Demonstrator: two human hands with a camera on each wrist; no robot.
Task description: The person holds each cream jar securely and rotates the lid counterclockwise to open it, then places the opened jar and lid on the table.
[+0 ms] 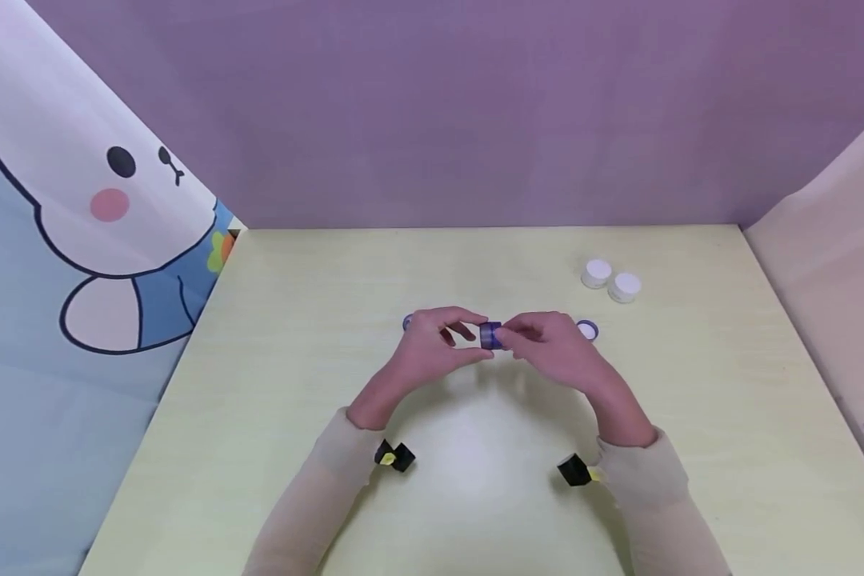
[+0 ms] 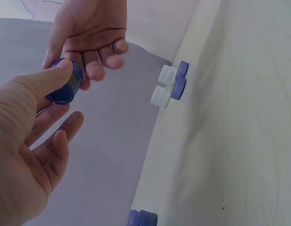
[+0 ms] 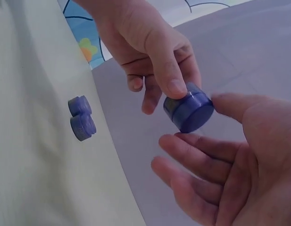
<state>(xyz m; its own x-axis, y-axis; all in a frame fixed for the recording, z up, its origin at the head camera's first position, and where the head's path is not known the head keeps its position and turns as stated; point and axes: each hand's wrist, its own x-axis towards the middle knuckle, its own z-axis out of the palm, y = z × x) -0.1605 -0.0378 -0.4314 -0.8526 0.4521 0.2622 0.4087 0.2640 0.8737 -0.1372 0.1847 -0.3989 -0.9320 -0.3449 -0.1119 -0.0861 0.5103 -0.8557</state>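
A small blue screw-lid jar (image 3: 180,110) is held up between both hands, its lid on and facing the right hand. My left hand (image 1: 432,344) pinches the jar's body, with the thumb on one side and its lower fingers loosely bent off the jar. My right hand (image 1: 550,344) has its thumb and forefinger at opposite edges of the lid; its other fingers are spread below. Behind the left hand, two more blue jars (image 3: 83,126) stand side by side, mostly hidden in the head view. A blue-rimmed round piece with a white inside (image 1: 587,330) lies beyond the right hand.
Two white round containers (image 1: 610,282) stand at the table's back right, with two blue round pieces (image 2: 179,87) next to them in the left wrist view. A purple wall backs the pale table (image 1: 691,384); printed cloth (image 1: 108,240) hangs at left.
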